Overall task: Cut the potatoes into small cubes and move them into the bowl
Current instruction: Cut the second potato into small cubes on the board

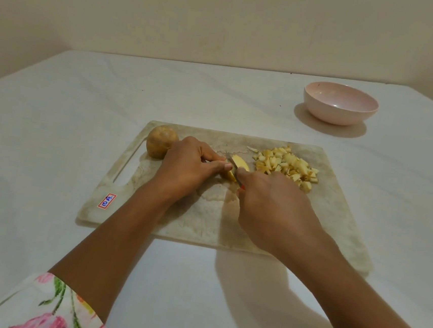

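The right hand (272, 209) is curled round the handle of a knife (232, 162). Only a speck of red handle shows under the index finger, and the short blade points toward the far edge of the cutting board (205, 215). The blade lies against a potato piece (239, 163), a pale yellow wedge with a thin strip of tan skin. The left hand (186, 168) pinches this piece between thumb and bent fingers near the middle of the board.

Just right of the blade, by the far right corner of the board, is a heap of cubes (286, 166), pale yellow with some browned faces. A whole potato (160, 145), round and tan-skinned, sits at the far left corner, touching the left wrist. A label (107, 201) is stuck near the board's near left corner. The bowl (340, 103), pale pink, stands toward the far right corner of the tabletop (55, 122), well apart from the board.
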